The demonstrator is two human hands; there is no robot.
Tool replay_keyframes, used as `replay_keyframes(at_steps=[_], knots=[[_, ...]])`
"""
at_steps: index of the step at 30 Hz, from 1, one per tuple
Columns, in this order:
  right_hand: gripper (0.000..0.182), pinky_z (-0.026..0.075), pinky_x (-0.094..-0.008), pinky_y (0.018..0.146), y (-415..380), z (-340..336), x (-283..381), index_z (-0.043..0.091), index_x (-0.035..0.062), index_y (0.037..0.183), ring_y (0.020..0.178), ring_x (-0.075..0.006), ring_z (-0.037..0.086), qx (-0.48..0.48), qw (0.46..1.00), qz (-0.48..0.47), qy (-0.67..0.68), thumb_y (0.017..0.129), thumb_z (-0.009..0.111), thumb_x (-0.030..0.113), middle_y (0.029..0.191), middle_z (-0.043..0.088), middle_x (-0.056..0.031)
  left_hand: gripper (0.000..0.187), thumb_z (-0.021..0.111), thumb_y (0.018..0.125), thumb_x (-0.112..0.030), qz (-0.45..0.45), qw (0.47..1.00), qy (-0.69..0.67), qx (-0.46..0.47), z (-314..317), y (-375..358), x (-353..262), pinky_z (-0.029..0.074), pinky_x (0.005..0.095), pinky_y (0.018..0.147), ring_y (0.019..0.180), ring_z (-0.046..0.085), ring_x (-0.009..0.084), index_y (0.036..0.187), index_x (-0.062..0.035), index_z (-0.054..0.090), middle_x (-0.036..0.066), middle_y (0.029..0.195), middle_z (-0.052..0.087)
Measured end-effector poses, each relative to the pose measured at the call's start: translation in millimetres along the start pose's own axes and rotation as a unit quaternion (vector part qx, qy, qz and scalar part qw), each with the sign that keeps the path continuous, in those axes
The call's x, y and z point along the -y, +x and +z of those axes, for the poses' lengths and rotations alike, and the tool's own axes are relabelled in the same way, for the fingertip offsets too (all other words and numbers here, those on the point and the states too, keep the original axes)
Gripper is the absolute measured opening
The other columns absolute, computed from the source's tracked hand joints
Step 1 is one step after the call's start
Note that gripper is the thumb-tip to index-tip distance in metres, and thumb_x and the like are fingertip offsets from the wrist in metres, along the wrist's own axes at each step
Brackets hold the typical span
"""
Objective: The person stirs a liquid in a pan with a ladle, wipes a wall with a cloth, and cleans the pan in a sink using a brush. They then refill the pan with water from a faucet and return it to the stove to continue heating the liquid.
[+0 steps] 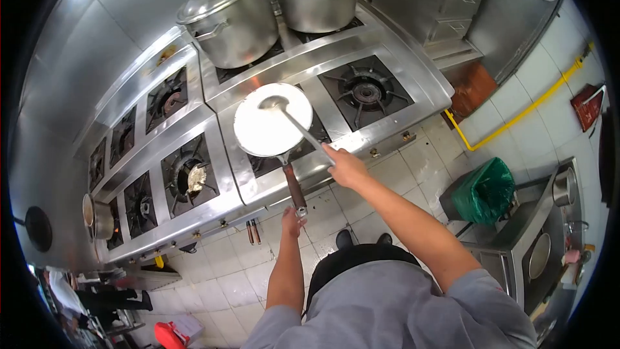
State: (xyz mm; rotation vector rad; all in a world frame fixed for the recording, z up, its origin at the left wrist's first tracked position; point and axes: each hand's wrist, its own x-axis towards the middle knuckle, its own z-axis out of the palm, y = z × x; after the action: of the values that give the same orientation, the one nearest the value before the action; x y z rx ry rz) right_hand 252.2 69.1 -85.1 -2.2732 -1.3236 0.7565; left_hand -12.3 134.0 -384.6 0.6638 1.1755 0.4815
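the pan (258,154) is on the near side of the stove (226,155), left of an unused-looking burner (367,94); what makes its inside white, i cannot tell. the right hand (347,168) is closed around the ladle (302,128). the left hand (291,221) is at the near end of the brown handle (294,184); if its fingers wrap it, i cannot tell. the pan is probably stiff, rather heavy and hot, so this handle seems the safest hold.
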Motion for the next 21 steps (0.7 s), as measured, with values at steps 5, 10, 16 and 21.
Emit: replay_keyframes(at_steps=[5, 10, 16, 21], knots=[[0.07, 0.048, -0.0449, 0.092, 7.0, 15.2, -6.7, 0.031, 0.0095, 0.146, 0.108, -0.0383, 0.057, -0.002, 0.998, -0.052, 0.024, 0.083, 0.063, 0.017, 0.118, 0.055, -0.0243, 0.053, 0.058, 0.089, -0.035, 0.023, 1.0, -0.001, 0.01, 22.8, 44.4, 2.7, 0.05, 0.0543, 0.086, 0.119, 0.041, 0.0374, 0.134, -0.0136, 0.039, 0.011, 0.137, 0.039], [0.075, 0.05, -0.0366, 0.083, -40.3, -17.4, -72.7, 0.034, 0.0042, 0.144, 0.091, -0.0285, 0.06, -0.016, 0.976, -0.055, 0.209, 0.084, 0.07, 0.031, 0.104, 0.06, -0.0186, 0.055, 0.06, 0.087, -0.03, 0.017, 0.992, 0.089, -0.083, 72.5, 35.7, -26.5, 0.051, 0.0515, 0.083, 0.12, 0.041, 0.0336, 0.135, -0.0105, 0.039, 0.01, 0.137, 0.04], [0.063, 0.051, -0.0293, 0.059, -154.2, -11.5, -247.6, 0.046, 0.0073, 0.137, 0.068, -0.015, 0.059, -0.062, 0.893, 0.19, 0.403, 0.086, 0.07, 0.036, 0.09, 0.063, -0.0083, 0.054, 0.058, 0.086, -0.021, 0.041, 0.985, 0.114, -0.126, 89.1, 23.5, -31.9, 0.053, 0.0481, 0.072, 0.112, 0.05, 0.029, 0.136, -0.0132, 0.039, 0.009, 0.129, 0.049], [0.055, 0.051, -0.0319, 0.053, -270.7, 28.5, -345.8, 0.05, 0.0055, 0.132, 0.063, -0.0172, 0.061, -0.081, 0.817, 0.388, 0.419, 0.086, 0.069, 0.03, 0.087, 0.066, -0.0093, 0.057, 0.057, 0.085, -0.018, 0.064, 0.979, 0.114, -0.155, 98.2, 24.0, -24.1, 0.05, 0.0479, 0.064, 0.103, 0.053, 0.0287, 0.138, -0.0137, 0.037, 0.011, 0.128, 0.049]])
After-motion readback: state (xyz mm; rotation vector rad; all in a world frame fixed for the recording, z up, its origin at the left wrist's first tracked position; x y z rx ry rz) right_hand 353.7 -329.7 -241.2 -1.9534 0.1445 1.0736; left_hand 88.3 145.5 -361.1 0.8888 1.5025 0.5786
